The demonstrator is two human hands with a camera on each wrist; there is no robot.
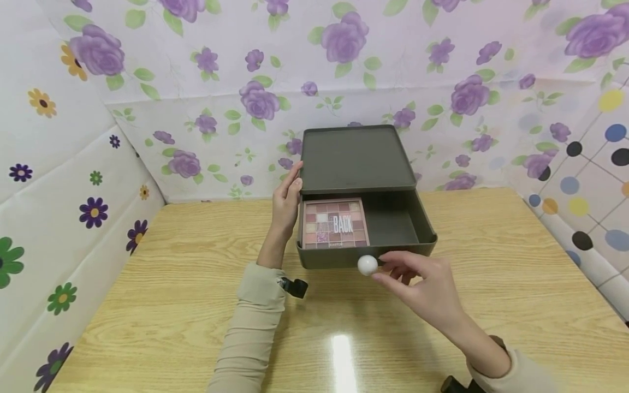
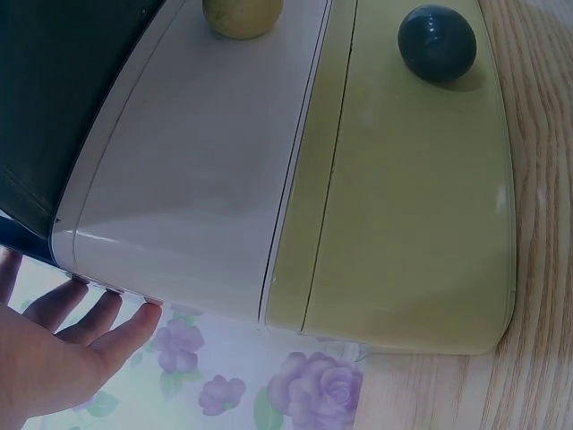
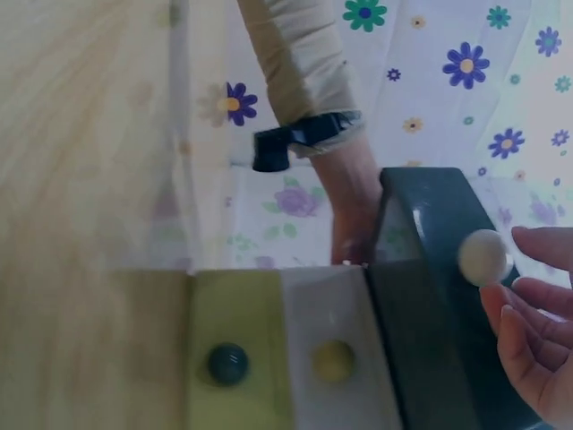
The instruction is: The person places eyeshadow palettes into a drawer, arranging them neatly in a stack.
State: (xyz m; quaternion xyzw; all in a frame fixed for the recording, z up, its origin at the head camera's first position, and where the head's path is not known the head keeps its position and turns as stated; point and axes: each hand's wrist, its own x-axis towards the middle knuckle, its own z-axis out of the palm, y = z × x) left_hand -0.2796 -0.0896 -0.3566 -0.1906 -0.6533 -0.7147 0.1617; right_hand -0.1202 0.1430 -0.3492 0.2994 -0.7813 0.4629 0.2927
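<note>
A dark green drawer (image 1: pixel 393 219) stands pulled out from under the flat top (image 1: pixel 356 158) of a drawer unit. An eyeshadow palette (image 1: pixel 336 225) lies in its left part. At the drawer's front, my right hand (image 1: pixel 425 281) pinches the white round knob (image 1: pixel 367 265) between thumb and index finger. My left hand (image 1: pixel 286 204) rests against the unit's left side, its fingers (image 2: pixel 130 336) extended along the edge in the left wrist view.
Below are a white drawer (image 2: pixel 179 152) with a yellow knob (image 2: pixel 242 16) and a yellow-green drawer (image 2: pixel 403 215) with a dark green knob (image 2: pixel 437 43). The unit stands on a wooden table (image 1: pixel 187 284), with flowered cloth (image 1: pixel 275 60) behind.
</note>
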